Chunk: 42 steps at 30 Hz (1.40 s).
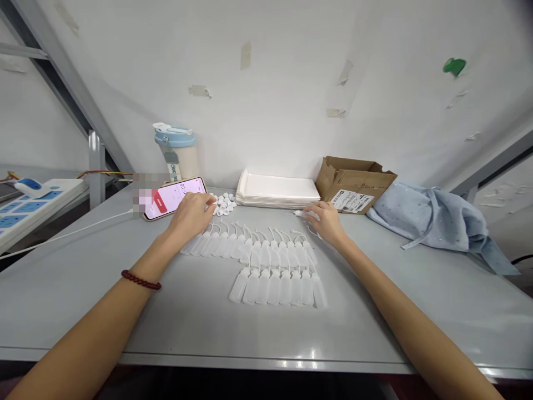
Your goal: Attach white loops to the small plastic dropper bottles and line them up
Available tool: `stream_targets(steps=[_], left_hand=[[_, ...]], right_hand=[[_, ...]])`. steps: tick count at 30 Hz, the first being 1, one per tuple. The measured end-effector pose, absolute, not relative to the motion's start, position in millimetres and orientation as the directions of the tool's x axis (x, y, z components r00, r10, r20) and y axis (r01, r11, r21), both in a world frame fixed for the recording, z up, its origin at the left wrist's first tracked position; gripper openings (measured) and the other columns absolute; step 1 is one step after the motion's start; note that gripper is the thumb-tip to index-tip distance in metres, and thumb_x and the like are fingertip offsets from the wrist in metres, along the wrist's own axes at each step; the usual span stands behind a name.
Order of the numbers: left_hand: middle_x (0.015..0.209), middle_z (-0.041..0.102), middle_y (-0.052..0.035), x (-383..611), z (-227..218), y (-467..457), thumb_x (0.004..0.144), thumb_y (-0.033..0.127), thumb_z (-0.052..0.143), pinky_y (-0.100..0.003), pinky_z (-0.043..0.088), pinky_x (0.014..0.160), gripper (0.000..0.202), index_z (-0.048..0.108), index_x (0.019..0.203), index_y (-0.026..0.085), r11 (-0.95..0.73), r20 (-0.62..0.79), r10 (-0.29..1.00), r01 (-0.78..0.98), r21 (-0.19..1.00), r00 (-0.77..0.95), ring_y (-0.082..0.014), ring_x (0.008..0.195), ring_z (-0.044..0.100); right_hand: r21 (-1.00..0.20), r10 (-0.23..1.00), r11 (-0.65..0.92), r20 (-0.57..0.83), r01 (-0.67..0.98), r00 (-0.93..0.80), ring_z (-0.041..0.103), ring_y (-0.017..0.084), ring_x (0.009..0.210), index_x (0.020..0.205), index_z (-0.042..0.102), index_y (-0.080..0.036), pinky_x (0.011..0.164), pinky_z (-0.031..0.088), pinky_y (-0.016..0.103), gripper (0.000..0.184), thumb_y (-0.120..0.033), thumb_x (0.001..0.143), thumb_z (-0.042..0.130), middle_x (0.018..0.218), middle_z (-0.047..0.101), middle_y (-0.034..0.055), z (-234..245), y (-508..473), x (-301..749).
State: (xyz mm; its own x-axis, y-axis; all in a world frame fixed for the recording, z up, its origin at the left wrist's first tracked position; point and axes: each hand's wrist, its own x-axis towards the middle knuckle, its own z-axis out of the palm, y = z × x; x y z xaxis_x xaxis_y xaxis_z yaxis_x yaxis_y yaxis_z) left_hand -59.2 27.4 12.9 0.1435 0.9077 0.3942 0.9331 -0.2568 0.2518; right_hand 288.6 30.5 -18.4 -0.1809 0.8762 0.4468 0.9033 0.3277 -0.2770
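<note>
My left hand [191,214] reaches to the left edge of a pile of small white caps [226,206]. Its fingers are bent together at the caps, and whether one is between the fingertips I cannot make out. Near the cardboard box, my right hand [325,221] has its fingers closed on a small white bottle [298,213], of which only the narrow end pokes out to the left. Between my arms lie translucent squeeze bottles with thin nozzle tubes: a long upper row [227,244] and a shorter lower row [273,288], tubes pointing away from me.
Behind the caps is a stack of white sheets or trays [278,188], beside an open cardboard box [358,183]. A lit phone [166,204] lies before a blue-lidded cup [179,147]. Light blue cloth [428,219] lies right; a power strip [29,208] and white cable [83,228] left.
</note>
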Motion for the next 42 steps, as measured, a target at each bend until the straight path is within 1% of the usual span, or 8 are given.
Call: stream_targets(steps=[6, 11, 15, 22, 29, 32, 36, 42], left_hand=[[0.099, 0.07, -0.0138, -61.5, 4.9, 34.1, 0.08, 0.023, 0.042, -0.041, 0.044, 0.085, 0.035, 0.069, 0.098, 0.011, -0.288, 0.357, 0.912, 0.933, 0.214, 0.2, -0.0323, 0.098, 0.057], [0.096, 0.069, -0.0121, -56.9, 1.7, 35.5, 0.08, 0.024, 0.043, -0.038, 0.044, 0.085, 0.036, 0.07, 0.101, 0.013, -0.35, 0.306, 0.909, 0.916, 0.195, 0.282, -0.0295, 0.097, 0.058], [0.092, 0.067, -0.0124, -50.6, -0.9, 37.1, 0.081, 0.025, 0.042, -0.035, 0.046, 0.08, 0.037, 0.069, 0.105, 0.014, -0.369, 0.279, 0.909, 0.91, 0.191, 0.31, -0.0273, 0.092, 0.06], [0.091, 0.064, -0.0142, -44.2, -4.3, 39.5, 0.085, 0.028, 0.04, -0.038, 0.044, 0.079, 0.038, 0.068, 0.107, 0.015, -0.384, 0.241, 0.909, 0.909, 0.16, 0.341, -0.0298, 0.092, 0.057], [0.085, 0.067, -0.0123, -42.7, -1.9, 39.5, 0.081, 0.023, 0.041, -0.036, 0.044, 0.075, 0.034, 0.072, 0.094, 0.018, -0.395, 0.223, 0.906, 0.908, 0.14, 0.36, -0.0296, 0.088, 0.059], [0.08, 0.069, -0.0097, -42.6, -2.0, 40.3, 0.077, 0.023, 0.043, -0.035, 0.044, 0.074, 0.031, 0.073, 0.088, 0.02, -0.383, 0.231, 0.911, 0.909, 0.167, 0.341, -0.0294, 0.087, 0.059], [0.075, 0.069, -0.0076, -40.5, 0.9, 39.0, 0.072, 0.023, 0.046, -0.035, 0.045, 0.073, 0.029, 0.073, 0.081, 0.021, -0.348, 0.256, 0.923, 0.906, 0.242, 0.286, -0.0288, 0.083, 0.061], [0.077, 0.069, -0.0073, -33.6, 15.7, 28.0, 0.067, 0.023, 0.047, -0.035, 0.045, 0.071, 0.028, 0.071, 0.081, 0.018, -0.252, 0.303, 0.945, 0.863, 0.439, 0.122, -0.0271, 0.079, 0.062]], right_hand=[[-0.236, 0.9, 0.312, 0.383, 0.92, -0.207, 0.057, 0.026, 0.092, 0.092, 0.069, -0.015, 0.079, 0.041, 0.035, 0.02, -0.015, 0.083, 0.051, 0.096, 0.066, 0.0131, 3.6, 12.6, 281.1], [-0.253, 0.95, 0.291, 0.195, 0.923, -0.246, 0.058, 0.019, 0.066, 0.074, 0.066, -0.018, 0.058, 0.037, 0.026, 0.016, -0.017, 0.081, 0.052, 0.069, 0.067, 0.0053, 25.6, -12.4, 270.9], [-0.265, 0.968, 0.252, 0.083, 0.931, -0.239, 0.056, 0.016, 0.059, 0.068, 0.062, -0.019, 0.051, 0.033, 0.024, 0.018, -0.017, 0.08, 0.049, 0.063, 0.065, 0.0029, 37.1, -28.9, 269.7], [-0.288, 0.971, 0.209, -0.053, 0.934, -0.234, 0.053, 0.015, 0.054, 0.063, 0.059, -0.018, 0.048, 0.031, 0.025, 0.024, -0.026, 0.081, 0.046, 0.06, 0.062, 0.0031, 38.9, -44.5, 271.5], [-0.334, 0.955, 0.206, -0.137, 0.92, -0.264, 0.049, 0.014, 0.051, 0.059, 0.058, -0.018, 0.047, 0.031, 0.026, 0.029, -0.037, 0.08, 0.05, 0.056, 0.058, 0.0019, 37.3, -44.6, 272.2], [-0.357, 0.951, 0.207, -0.144, 0.911, -0.272, 0.044, 0.012, 0.049, 0.056, 0.056, -0.019, 0.045, 0.028, 0.025, 0.031, -0.037, 0.08, 0.049, 0.053, 0.053, 0.0, 35.4, -43.9, 272.8], [-0.395, 0.945, 0.212, -0.152, 0.894, -0.291, 0.032, 0.009, 0.043, 0.049, 0.049, -0.019, 0.043, 0.021, 0.025, 0.033, -0.034, 0.079, 0.048, 0.047, 0.041, -0.0038, 32.3, -42.5, 271.0], [-0.452, 0.951, 0.195, -0.13, 0.87, -0.281, 0.024, 0.007, 0.042, 0.044, 0.043, -0.019, 0.041, 0.016, 0.025, 0.031, -0.026, 0.074, 0.05, 0.044, 0.031, -0.0057, 28.5, -40.0, 268.5]])
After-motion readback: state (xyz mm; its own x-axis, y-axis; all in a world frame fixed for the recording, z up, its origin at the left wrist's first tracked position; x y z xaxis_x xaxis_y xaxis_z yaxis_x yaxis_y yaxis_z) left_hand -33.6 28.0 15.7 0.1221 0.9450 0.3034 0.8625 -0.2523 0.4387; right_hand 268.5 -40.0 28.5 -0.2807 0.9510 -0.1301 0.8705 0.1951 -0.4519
